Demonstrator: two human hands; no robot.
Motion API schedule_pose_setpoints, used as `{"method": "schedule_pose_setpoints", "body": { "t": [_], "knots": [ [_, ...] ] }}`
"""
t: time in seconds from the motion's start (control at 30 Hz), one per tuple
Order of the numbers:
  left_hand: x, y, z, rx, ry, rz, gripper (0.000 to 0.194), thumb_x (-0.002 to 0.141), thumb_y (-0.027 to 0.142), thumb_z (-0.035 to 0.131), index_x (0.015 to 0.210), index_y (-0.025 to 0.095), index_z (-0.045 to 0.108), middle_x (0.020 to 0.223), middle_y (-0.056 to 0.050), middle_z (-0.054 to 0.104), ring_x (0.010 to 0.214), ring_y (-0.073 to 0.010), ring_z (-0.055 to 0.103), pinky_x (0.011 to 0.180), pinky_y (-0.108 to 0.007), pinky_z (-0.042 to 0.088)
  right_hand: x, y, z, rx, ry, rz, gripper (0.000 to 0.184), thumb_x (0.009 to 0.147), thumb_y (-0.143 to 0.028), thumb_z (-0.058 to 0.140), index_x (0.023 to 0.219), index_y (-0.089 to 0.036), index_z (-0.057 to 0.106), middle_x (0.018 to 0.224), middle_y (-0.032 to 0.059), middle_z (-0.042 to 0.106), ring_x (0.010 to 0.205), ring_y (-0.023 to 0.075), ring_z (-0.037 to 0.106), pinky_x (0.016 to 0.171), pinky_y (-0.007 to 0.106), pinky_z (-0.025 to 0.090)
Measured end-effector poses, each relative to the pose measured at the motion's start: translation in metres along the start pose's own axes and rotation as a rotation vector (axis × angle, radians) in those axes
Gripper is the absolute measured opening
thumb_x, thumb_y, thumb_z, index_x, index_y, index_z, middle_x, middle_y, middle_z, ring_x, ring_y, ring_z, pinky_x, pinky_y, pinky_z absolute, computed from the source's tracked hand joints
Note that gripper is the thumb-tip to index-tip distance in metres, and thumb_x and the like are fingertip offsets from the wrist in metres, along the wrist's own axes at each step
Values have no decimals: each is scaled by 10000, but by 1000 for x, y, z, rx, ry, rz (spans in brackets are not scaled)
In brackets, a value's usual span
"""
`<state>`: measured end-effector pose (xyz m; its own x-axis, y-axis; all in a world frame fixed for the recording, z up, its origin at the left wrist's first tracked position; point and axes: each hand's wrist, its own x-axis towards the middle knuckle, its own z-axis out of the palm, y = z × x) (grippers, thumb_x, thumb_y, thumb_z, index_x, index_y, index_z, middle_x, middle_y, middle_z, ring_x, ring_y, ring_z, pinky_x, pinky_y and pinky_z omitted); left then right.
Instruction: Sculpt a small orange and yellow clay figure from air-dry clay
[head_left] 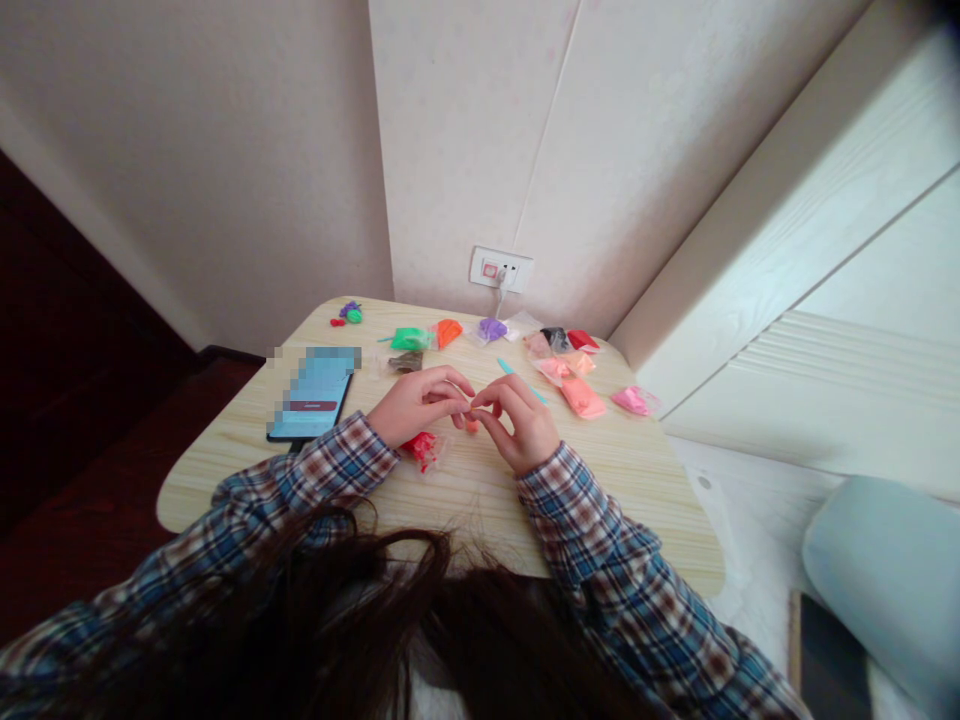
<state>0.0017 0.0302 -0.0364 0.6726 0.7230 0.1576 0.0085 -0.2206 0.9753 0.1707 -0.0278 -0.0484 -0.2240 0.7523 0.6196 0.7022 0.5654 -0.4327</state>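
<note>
Over the middle of the table, my left hand (pixel 424 400) and my right hand (pixel 517 420) meet at the fingertips. Both are closed in a pinch around something too small to make out. Just beneath the fingers shows a small orange lump (pixel 472 425); whether it is held or lies on the table I cannot tell. A clear bag with red pieces (pixel 424 450) lies beside my left wrist. Beyond my right hand rests a thin turquoise stick-like tool (pixel 517 378). A bag with dark brown material (pixel 407 362) lies just past my left hand.
On the wooden table (pixel 600 500), a phone (pixel 315 395) lies at left. Small purple, green and red shaped pieces (pixel 351 313) sit at the far left corner. Bags of green (pixel 411 339), purple (pixel 492 329), coral (pixel 582 397) and pink (pixel 634 400) material line the back and right. A wall socket (pixel 501 269) holds a plug.
</note>
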Motion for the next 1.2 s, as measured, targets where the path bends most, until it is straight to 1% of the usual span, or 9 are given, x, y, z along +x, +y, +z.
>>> {"method": "schedule_pose_setpoints", "body": {
  "t": [0.23, 0.37, 0.77, 1.0, 1.1, 1.2],
  "knots": [
    [1, 1, 0, -59, -36, -49, 182, 718, 229, 648, 830, 107, 572, 694, -29, 675, 609, -117, 637, 647, -250, 496, 1, 0, -1, -5, 13, -4, 145, 865, -277, 484, 788, -192, 572, 777, 47, 570, 656, 140, 523, 618, 285, 463],
    [1, 1, 1, -72, -49, -65, 191, 704, 241, 665, 805, 105, 577, 698, -34, 679, 616, -115, 636, 657, -253, 502, 0, -1, -1, -1, 14, 0, 135, 862, -265, 482, 784, -191, 564, 776, 44, 564, 636, 134, 515, 609, 283, 464],
    [1, 0, 0, -48, -61, -34, 194, 720, 258, 663, 794, 101, 576, 683, -27, 670, 613, -106, 622, 649, -243, 498, 0, -1, -1, -9, 31, -51, 97, 860, -238, 477, 810, -180, 537, 785, 35, 540, 602, 110, 496, 579, 256, 460],
    [1, 0, 0, -21, -54, -31, 163, 731, 234, 647, 789, 98, 581, 668, -20, 664, 610, -97, 614, 642, -227, 487, -1, 0, -1, -5, 19, -38, 83, 854, -235, 479, 816, -180, 529, 787, 32, 533, 596, 106, 495, 565, 247, 453],
    [1, 0, 0, -14, -57, -32, 154, 739, 233, 640, 787, 99, 582, 678, -26, 670, 607, -96, 612, 640, -228, 489, -1, 1, -1, -15, 38, -23, 58, 842, -212, 482, 806, -188, 520, 789, 28, 529, 597, 105, 489, 567, 245, 446],
    [1, 1, 0, -20, -61, -27, 146, 747, 228, 632, 786, 98, 579, 675, -30, 676, 597, -94, 610, 633, -226, 491, 1, 2, -3, -19, 90, 11, 52, 833, -195, 483, 790, -193, 510, 777, 17, 522, 591, 101, 481, 577, 244, 438]
  ]
}}
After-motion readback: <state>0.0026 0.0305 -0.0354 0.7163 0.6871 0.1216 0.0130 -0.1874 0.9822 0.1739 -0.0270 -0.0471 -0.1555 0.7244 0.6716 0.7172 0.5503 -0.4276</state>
